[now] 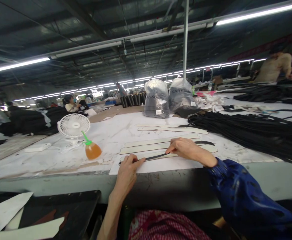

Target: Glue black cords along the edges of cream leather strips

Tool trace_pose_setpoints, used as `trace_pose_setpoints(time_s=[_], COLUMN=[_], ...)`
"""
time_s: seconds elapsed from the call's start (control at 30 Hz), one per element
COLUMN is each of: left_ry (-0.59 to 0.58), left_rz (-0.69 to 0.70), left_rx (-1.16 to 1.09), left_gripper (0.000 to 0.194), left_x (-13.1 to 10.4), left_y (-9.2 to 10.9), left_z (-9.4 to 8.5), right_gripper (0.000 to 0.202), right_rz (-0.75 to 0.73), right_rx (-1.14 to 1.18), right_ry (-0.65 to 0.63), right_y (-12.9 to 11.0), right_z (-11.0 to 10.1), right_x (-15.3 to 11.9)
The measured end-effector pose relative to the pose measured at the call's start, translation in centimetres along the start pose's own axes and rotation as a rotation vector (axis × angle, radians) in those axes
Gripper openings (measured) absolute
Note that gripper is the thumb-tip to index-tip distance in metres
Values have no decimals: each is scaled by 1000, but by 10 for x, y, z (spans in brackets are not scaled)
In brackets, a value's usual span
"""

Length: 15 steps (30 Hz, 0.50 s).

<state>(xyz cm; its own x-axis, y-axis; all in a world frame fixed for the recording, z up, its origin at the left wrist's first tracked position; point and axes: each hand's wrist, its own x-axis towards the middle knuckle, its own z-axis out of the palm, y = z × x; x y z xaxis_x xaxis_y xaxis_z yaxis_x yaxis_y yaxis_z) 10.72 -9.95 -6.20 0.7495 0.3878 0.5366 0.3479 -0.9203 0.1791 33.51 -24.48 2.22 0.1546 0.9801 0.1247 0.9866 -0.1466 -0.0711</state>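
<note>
At the centre of the frame, two clear bags stood side by side on the worktop (110, 125); the right bag (181, 95) carried dark capitals that seemed to read "CARPISA", warped by folds, while on the left bag (156, 100) only the ending "ISA" was legible. Each had a small white label whose print was too small to read, and a red banner (268, 43) at the upper right was too blurred to make out. Both bags showed dark contents through the lower part and paler material above. Left of centre, a rounded squeeze bottle (93, 150) with a green nozzle held amber liquid, just beside a white fan (74, 126). In the lower middle, a narrow black strip (157, 156) lay over pale strips (146, 147) on white paper. The left hand (127, 168) reached up from the bottom edge, forearm bare, partly open: its curled fingers pressed near the strip's left end, the thumb stretched rightward along it. The right hand (184, 148) came in from the right, below it a shiny blue sleeve (246, 190), palm down and wrist bent, thumb and forefinger closed in a pinch on the same black strip. At the right, long black straps (256, 133) lay heaped; beyond them stood a person (273, 68) in a light top.
</note>
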Motion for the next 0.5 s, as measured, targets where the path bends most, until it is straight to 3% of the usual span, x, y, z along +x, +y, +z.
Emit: trace_pose_setpoints(time_s=[0.5], left_ry=[-64], left_rz=[8], left_rx=[14], left_gripper=[55], left_x=[1], left_y=[-8], left_z=[3], right_gripper=[34], right_rz=[-50], right_rx=[41], right_ry=[5], right_y=[6], right_z=[14], right_x=[-2])
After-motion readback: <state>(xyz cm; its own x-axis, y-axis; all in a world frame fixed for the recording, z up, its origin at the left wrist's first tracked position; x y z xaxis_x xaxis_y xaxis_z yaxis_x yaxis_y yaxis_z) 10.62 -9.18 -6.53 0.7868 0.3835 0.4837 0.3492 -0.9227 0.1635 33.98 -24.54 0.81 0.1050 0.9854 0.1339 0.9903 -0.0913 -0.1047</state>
